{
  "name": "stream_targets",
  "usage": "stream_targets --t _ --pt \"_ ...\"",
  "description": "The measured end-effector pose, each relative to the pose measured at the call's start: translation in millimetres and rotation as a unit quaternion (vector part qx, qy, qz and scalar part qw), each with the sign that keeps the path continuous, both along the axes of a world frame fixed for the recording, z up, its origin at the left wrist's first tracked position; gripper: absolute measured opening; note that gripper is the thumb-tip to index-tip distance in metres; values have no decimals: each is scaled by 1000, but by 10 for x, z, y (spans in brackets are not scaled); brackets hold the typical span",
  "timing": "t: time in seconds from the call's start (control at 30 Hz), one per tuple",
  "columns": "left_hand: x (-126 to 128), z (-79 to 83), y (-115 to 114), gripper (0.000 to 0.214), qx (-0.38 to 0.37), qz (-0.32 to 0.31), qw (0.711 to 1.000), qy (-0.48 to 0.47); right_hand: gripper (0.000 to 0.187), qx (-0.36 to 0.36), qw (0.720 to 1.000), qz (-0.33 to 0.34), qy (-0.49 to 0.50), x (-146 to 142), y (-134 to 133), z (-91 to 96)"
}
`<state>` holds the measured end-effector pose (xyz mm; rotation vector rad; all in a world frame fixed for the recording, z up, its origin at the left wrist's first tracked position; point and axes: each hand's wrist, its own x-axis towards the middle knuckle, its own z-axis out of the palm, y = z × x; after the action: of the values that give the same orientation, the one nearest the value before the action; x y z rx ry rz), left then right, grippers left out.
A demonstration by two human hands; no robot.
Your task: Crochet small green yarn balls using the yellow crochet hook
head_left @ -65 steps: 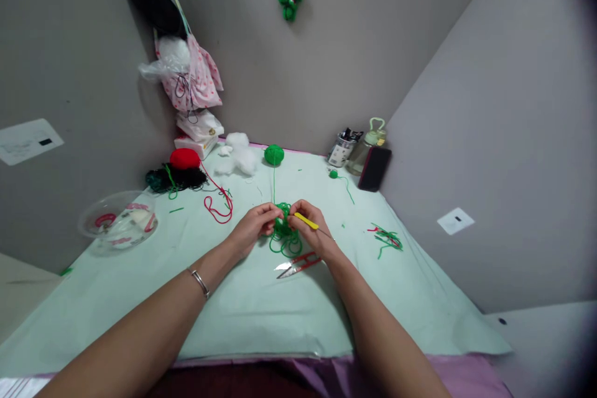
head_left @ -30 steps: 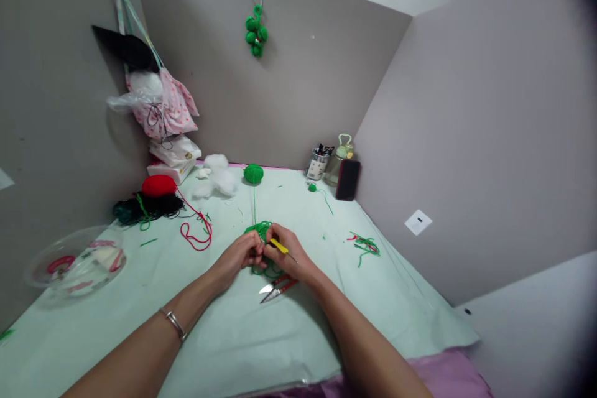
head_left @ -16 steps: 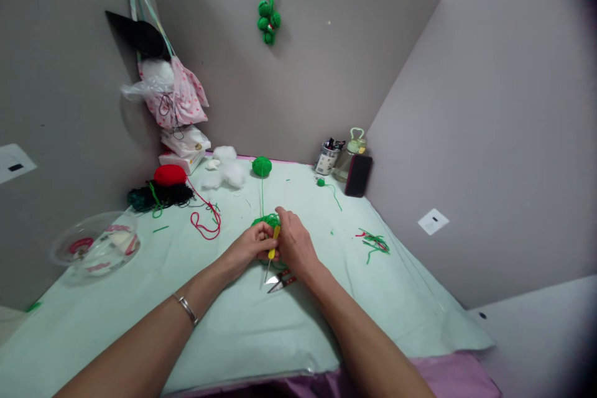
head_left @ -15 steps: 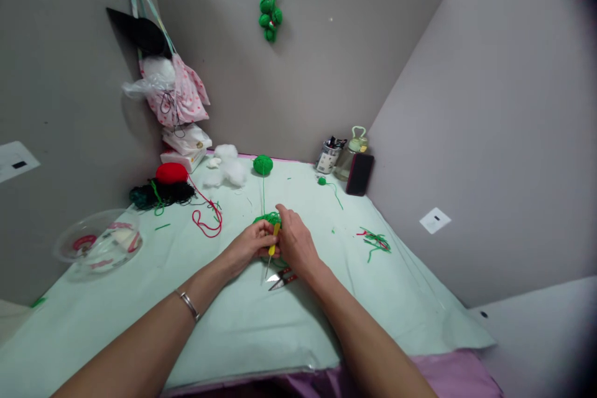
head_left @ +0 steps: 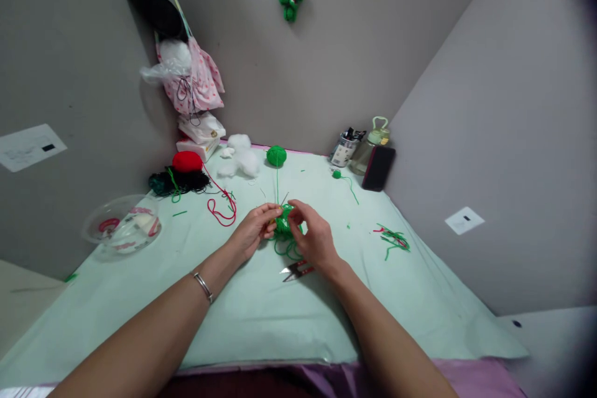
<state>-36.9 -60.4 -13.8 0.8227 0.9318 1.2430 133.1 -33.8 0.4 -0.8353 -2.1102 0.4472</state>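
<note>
A loose tangle of green yarn point(head_left: 286, 250) lies on the cloth under both hands. My left hand point(head_left: 254, 230) is closed in a pinch, with a bit of yellow handle showing at its fingers; the thin metal tip of this crochet hook point(head_left: 285, 197) seems to poke out beyond them. My right hand point(head_left: 317, 233) is bent round at the tangle's right side, thumb and fingertips drawn together on green yarn. Just below lie small thread snips point(head_left: 296, 271) with red handles, partly under the right hand. One strand runs back to a green yarn ball point(head_left: 277, 156).
On the left are a clear plastic bowl point(head_left: 122, 224), a red yarn ball point(head_left: 187, 161), black yarn point(head_left: 186, 182) and white stuffing point(head_left: 246, 161). To the right stand a phone point(head_left: 379, 169), a bottle point(head_left: 361, 157) and a can point(head_left: 344, 150); yarn scraps point(head_left: 394, 239) lie nearer.
The yellow hook handle, upright between both hands before, is now mostly hidden at my left hand. My right hand has turned and drawn its fingertips to the yarn. The view has shifted.
</note>
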Motion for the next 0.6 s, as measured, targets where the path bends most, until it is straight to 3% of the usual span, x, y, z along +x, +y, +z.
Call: stream_targets --t 0.1,0.33,0.43,0.6 --pt "-7 -4 12 33 4 -3 1000 -3 21 -63 997 -8 46 36 11 66" --pt "2 51 -25 27 17 -11 1000 -6 30 -230 969 49 80 0 68 64" --pt "2 76 -38 28 21 -12 1000 -3 17 -254 963 27 82 0 89 26" --pt "6 38 -16 24 18 -26 999 17 15 -245 967 -4 73 21 66 37"
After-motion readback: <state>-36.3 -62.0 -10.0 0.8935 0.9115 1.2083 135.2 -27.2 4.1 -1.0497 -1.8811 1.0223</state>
